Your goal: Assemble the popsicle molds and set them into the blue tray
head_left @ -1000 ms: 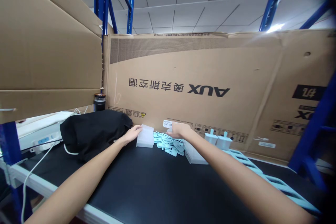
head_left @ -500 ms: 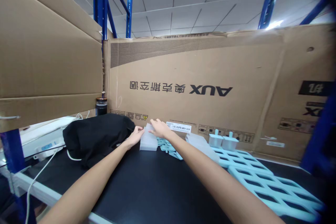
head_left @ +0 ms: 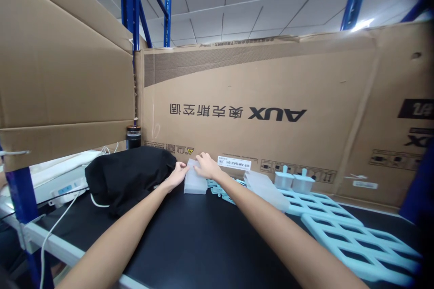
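Note:
A frosted, translucent plastic box (head_left: 195, 184) stands on the black tabletop between my two hands. Fingers of my left hand (head_left: 177, 175) are closed at its upper left edge. My right hand (head_left: 207, 166) curls over its upper right side; some of those fingertips are hidden. Just right of the box, partly behind my right forearm, lies a pile of light-blue plastic pieces (head_left: 222, 192). Beyond that forearm are more frosted boxes (head_left: 264, 187). Two small ice-pop molds (head_left: 303, 184) with light-blue handles stand upright on a light-blue frame (head_left: 320, 205) with slotted openings.
A second light-blue frame (head_left: 359, 246) lies nearer on the right. Left of my hands sits a black cloth bundle (head_left: 127, 176), with a dark jar (head_left: 133, 137) behind it. A large cardboard panel (head_left: 271, 81) backs the table. A white cable (head_left: 56, 226) hangs over the left edge.
The view has shifted slightly, so most things sit a little further right. Both hands stay at the frosted box, with only slight finger movement.

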A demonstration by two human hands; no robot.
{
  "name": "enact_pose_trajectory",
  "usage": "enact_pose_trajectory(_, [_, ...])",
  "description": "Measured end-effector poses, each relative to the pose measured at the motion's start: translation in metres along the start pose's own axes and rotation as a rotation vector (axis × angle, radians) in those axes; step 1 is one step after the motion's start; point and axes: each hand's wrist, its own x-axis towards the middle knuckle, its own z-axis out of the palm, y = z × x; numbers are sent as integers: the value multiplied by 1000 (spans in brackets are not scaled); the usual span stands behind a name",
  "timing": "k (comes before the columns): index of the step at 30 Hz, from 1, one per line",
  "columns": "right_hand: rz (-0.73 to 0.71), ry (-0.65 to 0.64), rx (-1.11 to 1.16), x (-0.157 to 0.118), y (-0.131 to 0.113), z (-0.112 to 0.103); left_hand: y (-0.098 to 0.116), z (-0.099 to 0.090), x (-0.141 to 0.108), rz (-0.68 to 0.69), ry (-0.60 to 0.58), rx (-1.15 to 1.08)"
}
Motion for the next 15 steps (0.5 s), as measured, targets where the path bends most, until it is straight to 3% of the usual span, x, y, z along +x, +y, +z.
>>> enact_pose_trajectory(5, [57, 282, 17, -19, 34, -55, -1, 0, 1, 23, -24, -57])
enact_pose_trajectory(10, [183, 467, -15, -81, 115, -114, -5, 1, 1, 45, -22, -115])
enact_pose_trajectory(12, [316, 499, -39, -114, 156, -127, -7, 1, 2, 46, -20, -125])
enact_pose_trajectory(15, [655, 459, -40, -162, 212, -127, -8, 2, 2, 40, -5, -117])
